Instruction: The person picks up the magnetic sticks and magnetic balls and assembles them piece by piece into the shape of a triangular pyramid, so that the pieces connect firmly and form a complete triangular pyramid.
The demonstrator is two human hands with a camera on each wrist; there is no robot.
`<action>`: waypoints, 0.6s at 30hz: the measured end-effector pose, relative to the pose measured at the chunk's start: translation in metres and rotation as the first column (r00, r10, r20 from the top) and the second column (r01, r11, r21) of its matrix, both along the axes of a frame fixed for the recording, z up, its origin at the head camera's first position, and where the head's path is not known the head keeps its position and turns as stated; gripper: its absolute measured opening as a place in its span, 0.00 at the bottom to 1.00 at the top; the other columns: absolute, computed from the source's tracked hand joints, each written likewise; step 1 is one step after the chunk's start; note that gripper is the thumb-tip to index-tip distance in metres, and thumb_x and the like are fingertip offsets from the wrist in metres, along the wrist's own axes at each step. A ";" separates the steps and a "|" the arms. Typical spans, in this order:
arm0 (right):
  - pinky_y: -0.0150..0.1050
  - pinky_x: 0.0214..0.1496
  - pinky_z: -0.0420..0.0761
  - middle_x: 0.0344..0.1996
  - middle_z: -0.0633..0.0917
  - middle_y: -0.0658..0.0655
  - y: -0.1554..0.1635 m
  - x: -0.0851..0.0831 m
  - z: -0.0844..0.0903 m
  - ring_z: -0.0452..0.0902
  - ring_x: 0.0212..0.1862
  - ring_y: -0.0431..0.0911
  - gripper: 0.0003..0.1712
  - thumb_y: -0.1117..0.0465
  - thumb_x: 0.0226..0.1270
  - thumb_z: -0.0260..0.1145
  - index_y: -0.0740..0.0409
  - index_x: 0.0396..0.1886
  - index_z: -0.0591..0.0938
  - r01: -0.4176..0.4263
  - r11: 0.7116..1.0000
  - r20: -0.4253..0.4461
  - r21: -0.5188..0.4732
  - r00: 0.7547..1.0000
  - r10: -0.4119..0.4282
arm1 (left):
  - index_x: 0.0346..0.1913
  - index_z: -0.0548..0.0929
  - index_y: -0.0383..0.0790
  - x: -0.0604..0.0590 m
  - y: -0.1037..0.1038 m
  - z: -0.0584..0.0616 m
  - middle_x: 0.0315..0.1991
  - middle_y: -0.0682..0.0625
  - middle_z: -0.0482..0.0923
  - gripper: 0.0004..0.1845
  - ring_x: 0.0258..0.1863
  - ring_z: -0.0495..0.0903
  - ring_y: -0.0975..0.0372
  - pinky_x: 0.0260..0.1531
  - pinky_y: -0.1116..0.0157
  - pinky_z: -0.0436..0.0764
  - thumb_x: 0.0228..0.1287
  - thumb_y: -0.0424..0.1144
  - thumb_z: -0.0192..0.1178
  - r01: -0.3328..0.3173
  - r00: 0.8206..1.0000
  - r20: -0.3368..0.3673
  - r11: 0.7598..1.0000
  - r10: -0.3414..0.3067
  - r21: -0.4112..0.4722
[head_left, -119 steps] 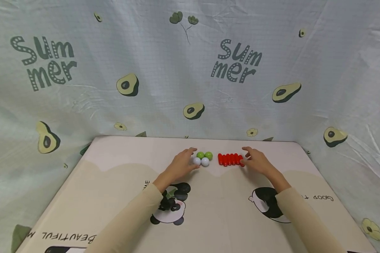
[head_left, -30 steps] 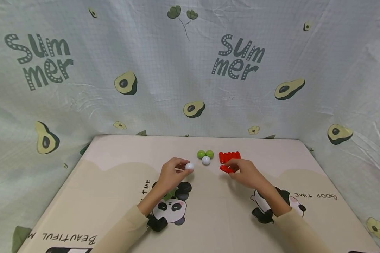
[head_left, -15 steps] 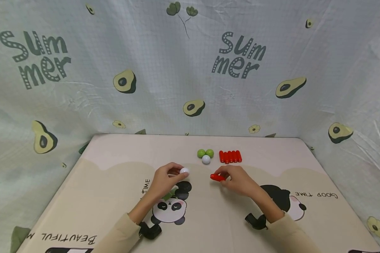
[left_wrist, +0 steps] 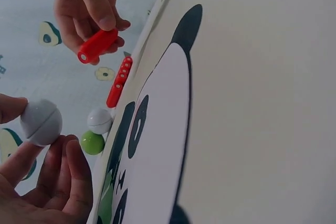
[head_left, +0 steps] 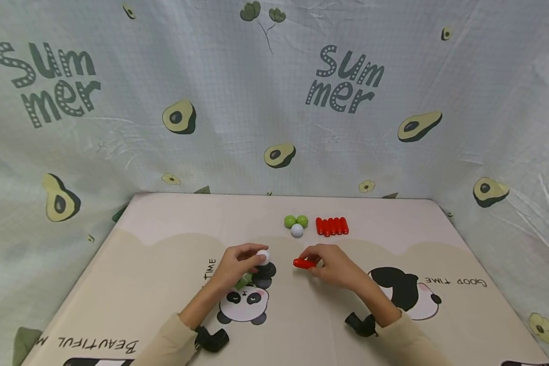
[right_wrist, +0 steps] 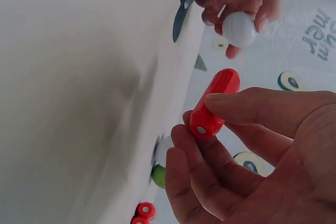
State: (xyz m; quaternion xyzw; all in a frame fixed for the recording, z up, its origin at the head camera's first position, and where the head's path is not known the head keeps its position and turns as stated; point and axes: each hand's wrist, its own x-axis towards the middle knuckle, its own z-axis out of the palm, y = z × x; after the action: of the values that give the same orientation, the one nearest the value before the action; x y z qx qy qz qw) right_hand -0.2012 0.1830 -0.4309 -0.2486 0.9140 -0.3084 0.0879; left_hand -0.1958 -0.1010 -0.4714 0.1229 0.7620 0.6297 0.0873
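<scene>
Fingers pinch one white ball [head_left: 263, 256] and one red peg [head_left: 304, 263]; seemingly five pegs [head_left: 331, 226] lie beyond.

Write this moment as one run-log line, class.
left hand: pinches white ball | right hand: pinches red peg | mat: two green balls, white ball, red pegs

Both hands are now nearer the person than four seconds ago. The left hand [head_left: 235, 266] has lifted one white ball [head_left: 263, 256] from the cluster, leaving three. The right hand [head_left: 333, 266] has taken one red peg [head_left: 304, 263] from the row, carrying it leftward.
</scene>
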 end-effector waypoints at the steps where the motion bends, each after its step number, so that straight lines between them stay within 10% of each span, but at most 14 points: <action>1: 0.32 0.43 0.80 0.42 0.88 0.52 -0.001 0.000 0.000 0.80 0.42 0.43 0.17 0.71 0.63 0.68 0.56 0.51 0.87 -0.001 1.000 0.004 0.001 1.000 0.001 | 0.61 0.82 0.31 0.000 -0.001 0.000 0.52 0.38 0.85 0.20 0.42 0.84 0.64 0.43 0.67 0.85 0.72 0.40 0.63 0.009 1.000 -0.002 1.000 -0.009 0.000; 18: 0.42 0.48 0.84 0.43 0.89 0.52 -0.016 0.006 -0.003 0.81 0.44 0.44 0.17 0.70 0.64 0.69 0.55 0.51 0.87 -0.048 0.999 0.020 -0.007 0.999 0.048 | 0.52 0.83 0.32 0.001 -0.005 -0.002 0.42 0.44 0.84 0.15 0.36 0.84 0.61 0.40 0.68 0.85 0.68 0.38 0.67 0.103 0.995 -0.007 0.995 -0.103 0.000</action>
State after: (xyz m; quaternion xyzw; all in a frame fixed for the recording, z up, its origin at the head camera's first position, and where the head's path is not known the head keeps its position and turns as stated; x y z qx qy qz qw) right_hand -0.1950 0.1665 -0.4343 -0.2678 0.9058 -0.3115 0.1037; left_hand -0.1950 -0.1062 -0.4734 0.1646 0.7550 0.6239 0.1169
